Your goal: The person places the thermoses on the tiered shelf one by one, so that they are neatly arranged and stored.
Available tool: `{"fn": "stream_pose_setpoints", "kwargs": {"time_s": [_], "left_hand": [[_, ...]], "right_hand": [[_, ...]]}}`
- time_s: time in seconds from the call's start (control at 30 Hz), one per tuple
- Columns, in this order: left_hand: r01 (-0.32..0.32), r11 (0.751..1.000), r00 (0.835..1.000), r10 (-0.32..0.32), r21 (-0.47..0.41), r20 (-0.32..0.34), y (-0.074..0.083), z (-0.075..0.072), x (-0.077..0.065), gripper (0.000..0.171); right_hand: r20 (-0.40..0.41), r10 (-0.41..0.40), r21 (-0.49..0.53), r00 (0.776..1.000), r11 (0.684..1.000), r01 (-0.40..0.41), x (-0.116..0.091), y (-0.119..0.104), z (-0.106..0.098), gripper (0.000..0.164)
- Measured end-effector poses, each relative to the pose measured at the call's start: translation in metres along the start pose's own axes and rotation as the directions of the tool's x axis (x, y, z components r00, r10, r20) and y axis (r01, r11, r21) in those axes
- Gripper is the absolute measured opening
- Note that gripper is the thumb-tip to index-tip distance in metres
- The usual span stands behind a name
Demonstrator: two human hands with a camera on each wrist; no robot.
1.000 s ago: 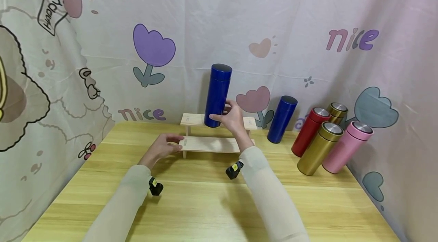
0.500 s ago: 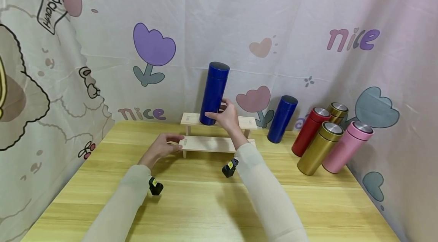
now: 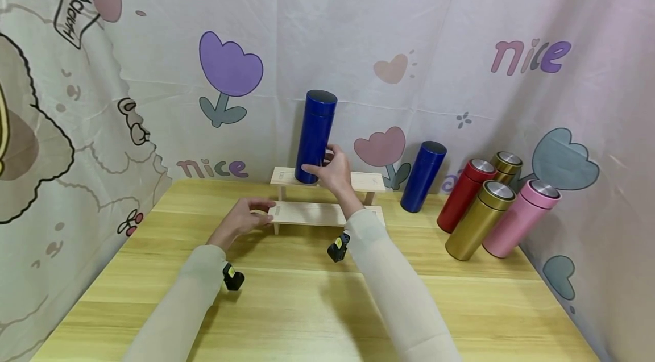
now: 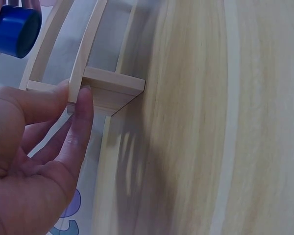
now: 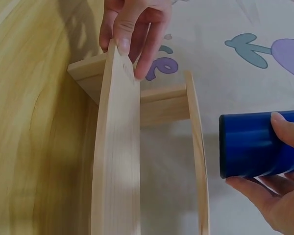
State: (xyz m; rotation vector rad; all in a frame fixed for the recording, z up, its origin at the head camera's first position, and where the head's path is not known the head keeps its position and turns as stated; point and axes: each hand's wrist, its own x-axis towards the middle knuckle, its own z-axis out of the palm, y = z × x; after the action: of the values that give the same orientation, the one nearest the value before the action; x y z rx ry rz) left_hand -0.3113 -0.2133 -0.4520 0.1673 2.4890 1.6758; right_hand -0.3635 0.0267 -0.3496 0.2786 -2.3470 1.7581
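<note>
A blue bottle (image 3: 314,134), gripped near its base by the right hand (image 3: 336,173), hangs seemingly just above the upper board (image 3: 365,182) of a wooden stand (image 3: 304,212). The left hand (image 3: 240,218) pinches the left end of the lower board (image 3: 324,215). Rightward on the table (image 3: 286,305) stand another blue bottle (image 3: 423,177), a red bottle (image 3: 464,197), two gold bottles (image 3: 478,223) and a pink bottle (image 3: 521,221).

Head view: bright, even | tabletop (image 3: 286,316): soft shadows | right-wrist view: dimmer, perhaps softer
</note>
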Motion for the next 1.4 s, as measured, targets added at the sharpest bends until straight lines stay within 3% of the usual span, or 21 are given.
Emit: {"fn": "stream_pose_setpoints", "kwargs": {"time_s": [0.97,1.4], "left_hand": [[0.034,0.999,0.999,-0.034,-0.017,-0.015,-0.001,0.000,0.000,0.044],[0.020,1.000,1.000,-0.020,-0.011,-0.009,-0.002,0.000,0.000,0.044]], "right_hand": [[-0.002,-0.012,0.046,1.000,0.999,0.012,0.004,0.004,0.024,0.074],[0.038,-0.013,0.033,0.999,0.999,0.012,0.009,0.008,0.033,0.078]]}}
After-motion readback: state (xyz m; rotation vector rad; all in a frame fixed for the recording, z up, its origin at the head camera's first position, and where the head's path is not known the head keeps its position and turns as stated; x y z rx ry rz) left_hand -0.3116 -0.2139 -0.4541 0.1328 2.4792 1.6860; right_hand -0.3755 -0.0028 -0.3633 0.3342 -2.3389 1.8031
